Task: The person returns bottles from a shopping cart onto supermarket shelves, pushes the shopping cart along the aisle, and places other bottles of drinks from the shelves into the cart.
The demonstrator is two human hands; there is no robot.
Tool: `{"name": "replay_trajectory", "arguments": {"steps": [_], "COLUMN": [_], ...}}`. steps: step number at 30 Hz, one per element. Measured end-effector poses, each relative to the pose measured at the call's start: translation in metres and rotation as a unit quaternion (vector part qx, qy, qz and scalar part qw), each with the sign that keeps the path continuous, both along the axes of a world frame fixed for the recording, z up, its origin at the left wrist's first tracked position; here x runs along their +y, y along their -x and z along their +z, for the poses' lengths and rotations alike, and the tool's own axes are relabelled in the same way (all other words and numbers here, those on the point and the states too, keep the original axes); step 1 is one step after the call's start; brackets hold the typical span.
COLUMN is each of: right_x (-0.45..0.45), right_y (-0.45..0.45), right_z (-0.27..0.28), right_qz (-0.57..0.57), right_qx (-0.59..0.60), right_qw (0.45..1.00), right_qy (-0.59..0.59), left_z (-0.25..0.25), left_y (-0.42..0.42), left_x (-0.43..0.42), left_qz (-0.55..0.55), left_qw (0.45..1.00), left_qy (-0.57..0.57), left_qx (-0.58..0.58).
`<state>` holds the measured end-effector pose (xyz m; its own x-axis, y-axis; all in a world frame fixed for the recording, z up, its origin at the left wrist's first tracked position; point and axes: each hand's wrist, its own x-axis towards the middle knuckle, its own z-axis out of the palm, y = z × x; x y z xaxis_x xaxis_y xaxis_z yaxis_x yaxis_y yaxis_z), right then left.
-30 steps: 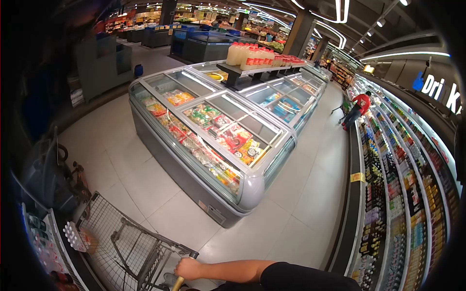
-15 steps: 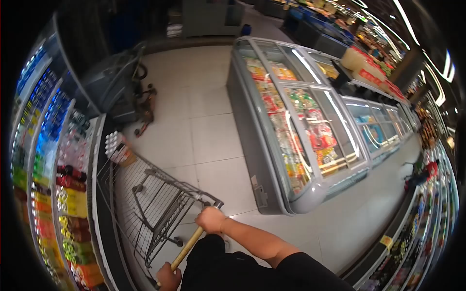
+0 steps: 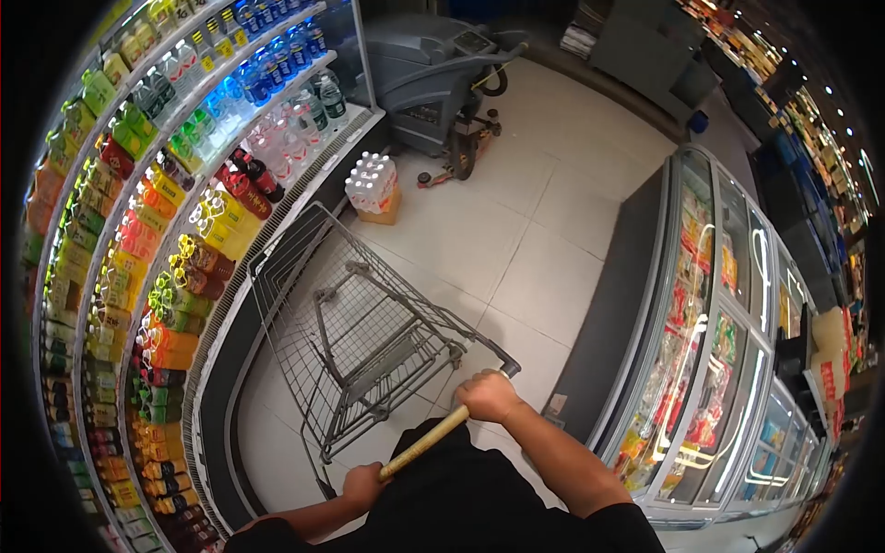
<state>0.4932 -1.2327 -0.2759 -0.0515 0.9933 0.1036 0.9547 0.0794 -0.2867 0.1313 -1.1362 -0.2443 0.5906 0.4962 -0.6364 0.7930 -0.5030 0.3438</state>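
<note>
pale floor point(image 3: 576, 212) around the cart point(image 3: 369, 341); both hands, left point(image 3: 364, 486) and right point(image 3: 489, 396), grip its bar, seemingly firmly.

We note a grey wire-metal cart point(image 3: 369, 336) with a smooth yellowish handle point(image 3: 429, 441); smooth, faintly glossy floor tiles point(image 3: 539, 230); glossy glass freezer lids point(image 3: 705, 369); matt black cloth clothing point(image 3: 452, 502); clear plastic bottles point(image 3: 300, 124).
</note>
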Motion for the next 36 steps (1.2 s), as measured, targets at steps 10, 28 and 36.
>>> {"name": "replay_trajectory", "arguments": {"steps": [10,28,36], "right_x": [0.085,0.285,0.382], "right_y": [-0.093,-0.262,-0.299], "right_z": [0.012,0.048,0.079], "right_qz": [0.112,0.324,0.418], "right_qx": [-0.010,-0.029,-0.131], "right_qw": [0.994,0.938,0.876], "right_qy": [0.019,0.121,0.203], "left_z": [0.006,0.039,0.056], "left_y": [-0.077,-0.303,-0.387], "left_x": [0.003,0.021,0.055], "left_qz": [0.070,0.342,0.433], "left_qw": [0.997,0.937,0.899], "left_qy": [-0.011,-0.072,-0.064], "left_qx": [-0.014,-0.010,0.022]}}
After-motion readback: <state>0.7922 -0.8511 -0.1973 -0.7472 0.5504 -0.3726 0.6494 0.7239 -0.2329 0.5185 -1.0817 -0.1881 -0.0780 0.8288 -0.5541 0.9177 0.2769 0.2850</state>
